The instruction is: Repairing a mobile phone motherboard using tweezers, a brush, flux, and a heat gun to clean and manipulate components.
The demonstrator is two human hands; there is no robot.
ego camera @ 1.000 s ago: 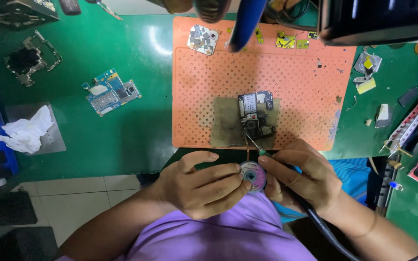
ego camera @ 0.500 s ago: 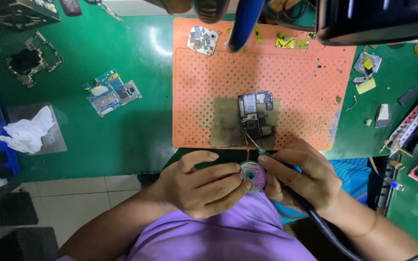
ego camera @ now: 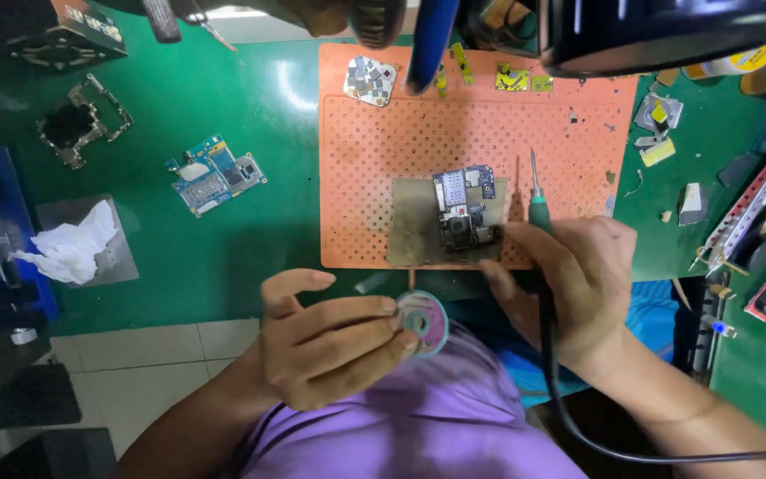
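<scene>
My left hand [ego camera: 325, 346] holds a small round spool of braid [ego camera: 423, 322] near the front edge of the bench, over my lap. My right hand [ego camera: 578, 284] grips a soldering iron [ego camera: 538, 208] with a green handle; its thin tip points away from me, just right of a small circuit board [ego camera: 465, 208]. That board rests on a dull metal plate [ego camera: 414, 232] on the orange perforated mat [ego camera: 383, 133]. The iron's black cable runs down past my right wrist.
A blue circuit board [ego camera: 214, 175] and a metal frame part [ego camera: 82, 124] lie on the green bench at left. White tissue [ego camera: 68, 248] sits on a grey plate. Small shields [ego camera: 370, 80] lie at the mat's far edge. Tools and parts crowd the right side [ego camera: 755, 222].
My right hand has lifted away from the spool and moved right and forward, raising the iron's tip beside the board. My left hand still holds the spool.
</scene>
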